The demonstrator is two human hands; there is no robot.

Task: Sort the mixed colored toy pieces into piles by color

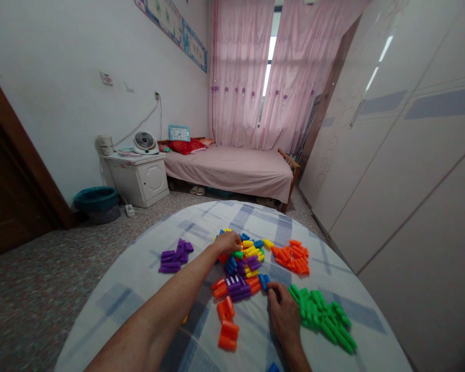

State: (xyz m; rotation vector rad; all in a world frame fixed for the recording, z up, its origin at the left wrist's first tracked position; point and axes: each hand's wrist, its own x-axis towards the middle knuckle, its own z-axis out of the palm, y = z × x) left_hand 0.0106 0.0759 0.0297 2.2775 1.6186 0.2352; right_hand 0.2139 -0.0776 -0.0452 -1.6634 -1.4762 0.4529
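Observation:
My left hand [228, 242] reaches into the far side of a mixed pile of bullet-shaped plastic building blocks [251, 251]. Its fingers are bent together, and what they pinch, if anything, is hidden. Nearer me, my right hand [284, 310] has curled fingers, with the tips on a blue building block [264, 281]. That block sits at the right end of a row of orange and purple blocks [238, 288]. Two orange pieces [228, 335] lie closer to me, in front of the row.
Sorted blocks lie around the round cloth-covered table [127, 310]: purple [176, 256] at left, orange [292, 257] at right, green [321, 315] beside my right hand. A loose blue piece [273, 367] is at the near edge. Beyond stand a bed [232, 165] and a cabinet [139, 181].

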